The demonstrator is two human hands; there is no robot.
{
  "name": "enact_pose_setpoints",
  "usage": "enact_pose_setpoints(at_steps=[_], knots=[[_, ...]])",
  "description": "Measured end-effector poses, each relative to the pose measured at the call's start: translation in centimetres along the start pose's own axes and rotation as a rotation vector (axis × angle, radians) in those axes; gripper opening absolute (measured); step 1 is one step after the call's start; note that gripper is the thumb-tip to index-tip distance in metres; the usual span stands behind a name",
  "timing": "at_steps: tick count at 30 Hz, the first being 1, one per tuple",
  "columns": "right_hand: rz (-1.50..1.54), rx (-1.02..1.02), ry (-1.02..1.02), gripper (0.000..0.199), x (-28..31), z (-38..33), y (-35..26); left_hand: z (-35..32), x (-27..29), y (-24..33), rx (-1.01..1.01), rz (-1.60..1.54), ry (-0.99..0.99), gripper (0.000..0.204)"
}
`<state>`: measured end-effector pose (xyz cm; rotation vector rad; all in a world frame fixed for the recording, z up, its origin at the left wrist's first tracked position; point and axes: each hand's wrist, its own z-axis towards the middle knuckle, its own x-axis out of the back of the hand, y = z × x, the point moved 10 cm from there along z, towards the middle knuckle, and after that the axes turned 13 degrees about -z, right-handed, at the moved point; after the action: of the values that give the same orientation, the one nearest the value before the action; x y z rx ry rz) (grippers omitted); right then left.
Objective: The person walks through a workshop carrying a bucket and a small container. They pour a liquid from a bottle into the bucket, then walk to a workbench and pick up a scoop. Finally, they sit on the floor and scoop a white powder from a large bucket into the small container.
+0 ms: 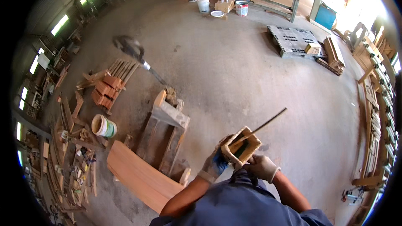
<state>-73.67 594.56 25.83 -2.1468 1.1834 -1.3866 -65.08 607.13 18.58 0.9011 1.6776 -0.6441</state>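
In front of my body I hold a square open container [230, 151], its rim crusted with a tan, dried-looking coating. Its inside is partly dark green, and a thin stick [270, 120] leans out over the far right corner; the stick's lower end is hidden in the container. My left hand [216, 162], in a work glove with a blue patch, wraps round the container's left side. On the near right side, my gloved right hand [262, 168] grips the container low down, its fingertips partly hidden.
A reddish curved wooden board [140, 175] lies to my left beside a pallet jack [168, 117] with its handle [130, 48] raised. Beyond are a white bucket [104, 126], stacked wood blocks [107, 90] and scrap timber [79, 175]. A grey pallet [293, 41] and clamp rack [379, 96] stand right.
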Motion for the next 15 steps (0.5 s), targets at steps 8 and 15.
enact_pose_setpoints(at_steps=[8, 15], knots=[[-0.271, 0.150, -0.291, 0.041, 10.3, 18.0, -9.3, 11.4, 0.3, 12.9, -0.293, -0.212, 0.124, 0.051], [-0.383, 0.208, -0.332, 0.045, 15.0, 34.2, -11.8, 23.5, -5.9, 22.8, -0.504, 1.388, 0.122, 0.053]])
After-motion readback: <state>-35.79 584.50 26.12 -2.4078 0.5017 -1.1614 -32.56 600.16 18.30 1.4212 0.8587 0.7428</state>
